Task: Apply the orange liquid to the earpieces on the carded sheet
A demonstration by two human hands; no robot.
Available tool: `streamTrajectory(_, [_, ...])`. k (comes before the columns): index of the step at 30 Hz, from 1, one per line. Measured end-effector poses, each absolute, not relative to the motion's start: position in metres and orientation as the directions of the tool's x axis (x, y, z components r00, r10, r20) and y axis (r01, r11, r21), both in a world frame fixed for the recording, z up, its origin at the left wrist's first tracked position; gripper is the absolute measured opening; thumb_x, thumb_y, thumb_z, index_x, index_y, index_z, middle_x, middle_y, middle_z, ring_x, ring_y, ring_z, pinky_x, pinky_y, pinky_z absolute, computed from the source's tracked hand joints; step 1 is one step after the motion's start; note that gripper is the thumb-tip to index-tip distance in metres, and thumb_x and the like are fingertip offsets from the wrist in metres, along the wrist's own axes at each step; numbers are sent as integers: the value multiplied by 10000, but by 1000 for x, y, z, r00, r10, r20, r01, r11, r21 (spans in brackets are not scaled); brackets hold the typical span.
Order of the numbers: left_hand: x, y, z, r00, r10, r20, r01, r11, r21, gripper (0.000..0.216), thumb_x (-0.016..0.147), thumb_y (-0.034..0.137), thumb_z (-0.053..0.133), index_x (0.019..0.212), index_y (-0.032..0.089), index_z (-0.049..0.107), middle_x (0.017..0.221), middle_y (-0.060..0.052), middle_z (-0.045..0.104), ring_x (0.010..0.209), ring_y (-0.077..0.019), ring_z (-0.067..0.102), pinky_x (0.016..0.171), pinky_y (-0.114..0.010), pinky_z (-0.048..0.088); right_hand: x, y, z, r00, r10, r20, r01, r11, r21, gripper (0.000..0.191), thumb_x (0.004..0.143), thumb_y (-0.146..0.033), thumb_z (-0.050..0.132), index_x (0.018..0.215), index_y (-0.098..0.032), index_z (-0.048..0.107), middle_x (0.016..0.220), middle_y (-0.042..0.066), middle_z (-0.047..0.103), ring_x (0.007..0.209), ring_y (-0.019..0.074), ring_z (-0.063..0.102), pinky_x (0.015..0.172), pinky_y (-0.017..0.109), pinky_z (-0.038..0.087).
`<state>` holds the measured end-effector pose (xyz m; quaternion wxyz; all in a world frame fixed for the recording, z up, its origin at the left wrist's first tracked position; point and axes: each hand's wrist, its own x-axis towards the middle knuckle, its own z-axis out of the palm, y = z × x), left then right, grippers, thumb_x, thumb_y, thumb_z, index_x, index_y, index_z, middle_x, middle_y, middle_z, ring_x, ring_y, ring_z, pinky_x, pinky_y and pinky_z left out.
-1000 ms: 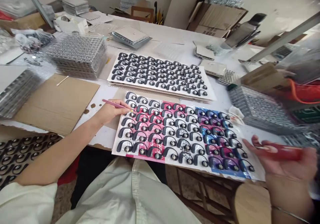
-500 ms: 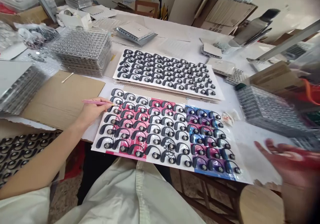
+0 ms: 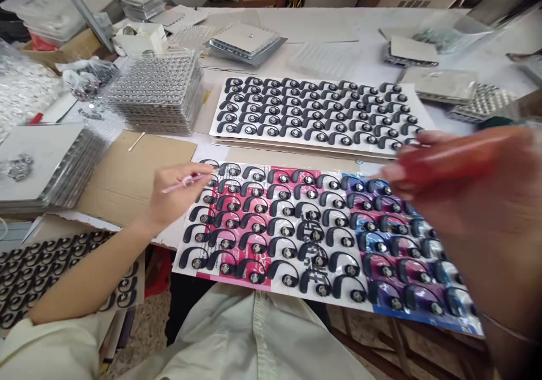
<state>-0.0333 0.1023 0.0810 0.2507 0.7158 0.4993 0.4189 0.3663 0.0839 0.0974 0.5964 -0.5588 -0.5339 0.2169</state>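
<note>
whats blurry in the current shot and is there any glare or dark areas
Head view: the right hand and the red tool it holds are smeared, likely by motion; the left hand with its pink stick looks sharper. Same head view: pale glints show on the glossy printed sheet, and the upper and lower right corners fall dark.

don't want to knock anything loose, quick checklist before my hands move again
1. Left hand has the pink stick: ok, held in the fingers.
2. Right hand has the red object: ok, held, though blurred.
3. Stick tip off the black pieces: cannot tell, too small.
4. Front sheet fully on the table: not ok, its near edge seems to overhang.
5. Cotton swab clear of both hands: ok, it lies on the cardboard.
</note>
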Motion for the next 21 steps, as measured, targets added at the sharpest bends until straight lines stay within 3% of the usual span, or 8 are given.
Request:
streamTrajectory(1, [-24,103,78,291,866,406,478,-499,722,124,808,208,671,910,193,739,966,-53,735,890,-203,688,882,-329,540,339,97,102,262,946,192,149,157,-976,554,787,-626,526,849,-103,697,664,70,677,548,179,660,483,361,419])
streamTrajectory(3, [-8,103,69,546,687,480,395,-716,575,162,832,150,619,950,180,727,967,-74,737,910,-210,697,866,-332,552,294,110,106,216,975,56,-11,60,-998,468,716,-573,647,866,-130,657,695,51,676,585,170,670,458,305,423])
streamTrajectory(6, [9,104,56,686,442,578,342,-897,279,186,865,111,542,976,124,690,979,-124,730,884,-217,710,746,-308,585,254,111,100,120,987,104,-20,107,-994,440,659,-542,723,893,-182,627,757,46,697,648,193,695,470,290,488])
streamTrajectory(9, [13,102,48,699,343,628,353,-929,115,194,889,94,478,958,115,658,936,-120,736,818,-188,718,650,-266,588,238,105,84,46,984,172,34,170,-985,359,713,-513,706,903,-222,616,758,39,701,669,206,703,520,320,548])
streamTrajectory(15, [11,99,44,737,298,606,362,-932,18,191,905,116,452,921,97,641,933,-140,730,698,-174,695,565,-270,571,234,92,65,142,940,310,221,275,-936,298,765,-496,664,903,-232,646,864,50,666,744,188,657,647,360,554])
streamTrajectory(21, [14,98,38,748,298,593,370,-929,1,219,902,115,436,900,89,654,925,-142,725,626,-157,647,513,-268,529,238,80,62,189,920,343,314,274,-909,309,770,-515,644,915,-243,662,852,63,627,735,198,602,642,370,499])
